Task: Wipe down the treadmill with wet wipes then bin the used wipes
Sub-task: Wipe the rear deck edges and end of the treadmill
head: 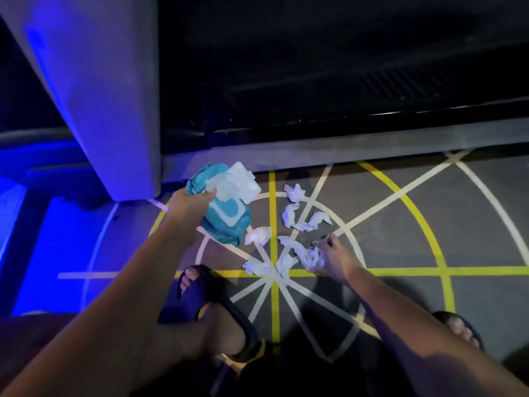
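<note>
Used wipes (pixel 313 257) bunched in R hand (pixel 335 259), L hand (pixel 187 202) grips wipe pack (pixel 226 222); strays (pixel 294 193) beside R grip, binning looks pending.

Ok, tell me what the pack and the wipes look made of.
Pack: probably soft plastic film, teal with a slight sheen; it creases and sags. Wipes: thin white nonwoven or tissue-like sheet, matte; they lie crushed into soft wads with fine creases.

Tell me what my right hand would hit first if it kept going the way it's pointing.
Likely the crumpled wipe on the floor just past the bunched wipes your right hand grips, then the teal pack; depth is unclear.
</note>
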Demonstrator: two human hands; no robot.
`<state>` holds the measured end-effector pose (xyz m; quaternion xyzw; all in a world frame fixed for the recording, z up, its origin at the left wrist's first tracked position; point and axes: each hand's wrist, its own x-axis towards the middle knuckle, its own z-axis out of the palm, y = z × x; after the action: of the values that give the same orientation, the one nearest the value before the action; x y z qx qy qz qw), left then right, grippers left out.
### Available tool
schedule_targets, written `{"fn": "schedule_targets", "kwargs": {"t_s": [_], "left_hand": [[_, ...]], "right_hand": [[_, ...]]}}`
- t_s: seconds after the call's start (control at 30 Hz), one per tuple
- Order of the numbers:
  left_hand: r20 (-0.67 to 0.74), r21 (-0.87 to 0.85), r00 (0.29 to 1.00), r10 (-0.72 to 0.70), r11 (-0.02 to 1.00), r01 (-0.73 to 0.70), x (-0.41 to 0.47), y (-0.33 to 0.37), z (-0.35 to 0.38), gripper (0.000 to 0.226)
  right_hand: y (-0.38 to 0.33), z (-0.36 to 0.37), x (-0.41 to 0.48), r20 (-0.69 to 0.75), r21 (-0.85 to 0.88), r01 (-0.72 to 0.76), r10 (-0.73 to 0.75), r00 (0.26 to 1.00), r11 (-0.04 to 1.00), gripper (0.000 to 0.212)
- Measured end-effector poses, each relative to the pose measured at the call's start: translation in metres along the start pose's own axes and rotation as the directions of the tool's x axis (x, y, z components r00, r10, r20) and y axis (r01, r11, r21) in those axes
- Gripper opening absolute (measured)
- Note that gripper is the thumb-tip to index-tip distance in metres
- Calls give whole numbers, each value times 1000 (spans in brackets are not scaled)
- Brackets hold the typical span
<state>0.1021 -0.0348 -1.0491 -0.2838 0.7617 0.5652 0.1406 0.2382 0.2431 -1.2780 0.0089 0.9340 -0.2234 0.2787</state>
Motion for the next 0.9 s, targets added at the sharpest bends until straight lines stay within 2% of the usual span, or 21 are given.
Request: {"fn": "schedule_targets", "kwargs": {"t_s": [0.03, 0.1, 0.17, 0.27, 0.33, 0.43, 0.53, 0.67, 0.73, 0.77, 0.83, 0.87, 0.9], "left_hand": [[-10, -5, 1000, -9, 1000, 9, 1, -5, -8, 23], [-39, -9, 999, -29, 1000, 28, 1, -15, -23, 25], [-70, -22, 996, -51, 999, 49, 0, -24, -36, 24], [-98, -42, 992, -79, 996, 76, -6, -31, -51, 22], [-110, -45, 991, -82, 996, 78, -9, -32, -59, 22], [-119, -45, 988, -96, 995, 91, -11, -33, -66, 26], [-114, -42, 990, -88, 996, 84, -11, -36, -68, 25], [-107, -4, 990, -88, 996, 88, -6, -42, -70, 22], [-108, -7, 990, -93, 996, 93, -3, -43, -71, 16], [-109, -11, 990, -93, 996, 92, -1, -44, -71, 16], [-112, -19, 990, -89, 996, 87, 3, -46, -72, 16], [-118, -20, 989, -86, 996, 85, 6, -48, -73, 15], [-120, -21, 989, -83, 997, 81, 7, -49, -74, 15]], "right_hand": [[-11, 0, -2, 73, -88, 67, -60, 995, 994, 53], [-24, 8, 5, 88, -125, 53, -43, 995, 991, 35], [-44, 6, 4, 46, -22, 80, -79, 996, 997, 35], [-62, 14, 16, -77, -112, 161, -170, 982, 981, 48], [-78, 17, 22, -15, -112, 195, -198, 980, 974, 49], [-96, 30, 26, 88, -168, 269, -257, 962, 948, 33], [-94, 48, 27, 55, -203, 302, -297, 953, 931, 28], [-102, 41, 17, -32, -2, 276, -276, 961, 961, 21], [-112, 33, 16, -57, 109, 210, -205, 977, 972, 21], [-115, 28, 17, -58, 200, 132, -123, 991, 971, 21], [-120, 17, 25, -56, 434, -20, 49, 997, 900, 21], [-123, 12, 32, -46, 513, -72, 110, 993, 855, 19], [-128, 7, 40, -63, 502, -85, 134, 989, 861, 22]]}}
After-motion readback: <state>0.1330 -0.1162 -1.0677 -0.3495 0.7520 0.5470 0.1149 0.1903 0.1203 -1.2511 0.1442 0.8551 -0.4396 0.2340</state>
